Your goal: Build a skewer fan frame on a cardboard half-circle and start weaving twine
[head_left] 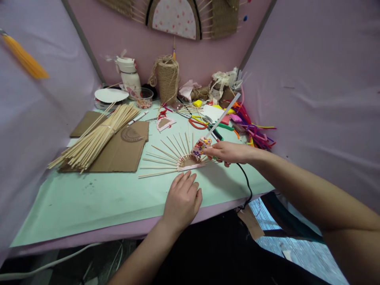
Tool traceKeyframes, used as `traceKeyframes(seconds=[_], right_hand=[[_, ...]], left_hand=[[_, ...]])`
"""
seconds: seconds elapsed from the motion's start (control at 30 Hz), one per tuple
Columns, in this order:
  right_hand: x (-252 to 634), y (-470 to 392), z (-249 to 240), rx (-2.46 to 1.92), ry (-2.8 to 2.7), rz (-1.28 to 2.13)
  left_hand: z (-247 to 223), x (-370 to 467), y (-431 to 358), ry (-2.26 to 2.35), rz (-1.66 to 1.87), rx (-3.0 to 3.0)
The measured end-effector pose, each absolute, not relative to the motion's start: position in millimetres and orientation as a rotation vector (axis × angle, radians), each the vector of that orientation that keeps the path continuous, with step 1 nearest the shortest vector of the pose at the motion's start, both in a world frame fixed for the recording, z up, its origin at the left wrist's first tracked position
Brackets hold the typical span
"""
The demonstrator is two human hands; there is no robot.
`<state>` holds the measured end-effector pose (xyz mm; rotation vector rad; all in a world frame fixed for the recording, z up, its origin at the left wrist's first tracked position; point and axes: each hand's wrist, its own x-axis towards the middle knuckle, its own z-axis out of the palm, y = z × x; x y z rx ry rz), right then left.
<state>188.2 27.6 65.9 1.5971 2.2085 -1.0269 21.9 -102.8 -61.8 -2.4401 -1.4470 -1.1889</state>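
My right hand (pixel 233 153) grips a glue gun (pixel 199 147) with a colourful patterned body. A long translucent glue stick (pixel 227 113) juts up from its back, and a black cord (pixel 248 180) runs down off the table. The gun's nozzle points down at a half-round cardboard piece (pixel 190 160) with a pale rim; whether it touches is hidden. Thin wooden sticks (pixel 162 159) fan out from this piece across the table. My left hand (pixel 183 198) lies palm down just in front of the piece's straight edge, fingers stretched out and holding nothing.
On the left, a bundle of sticks (pixel 97 138) rests on a cardboard sheet (pixel 130 158) with a protractor (pixel 131 135). Behind stand a bottle (pixel 130 77), a clear tub (pixel 144 99) and a twine spool (pixel 168 79). Scissors (pixel 198 123) and pipe cleaners (pixel 258 132) lie right.
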Motion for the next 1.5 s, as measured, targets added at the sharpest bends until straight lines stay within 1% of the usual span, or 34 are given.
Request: traceKeyframes(seconds=[0.23,0.77,1.5], right_hand=[[197,26,67,1.583,2.209,-1.038],[209,24,73,1.58,2.192,-0.926],[215,9,82,1.661,2.082,-1.035]], left_hand=[[-59,22,-103,-1.46,-1.185,-2.439],[-60,21,-103,-1.471,-1.16,-2.439],[-60,22,-102,-1.458,-1.181,-2.434]])
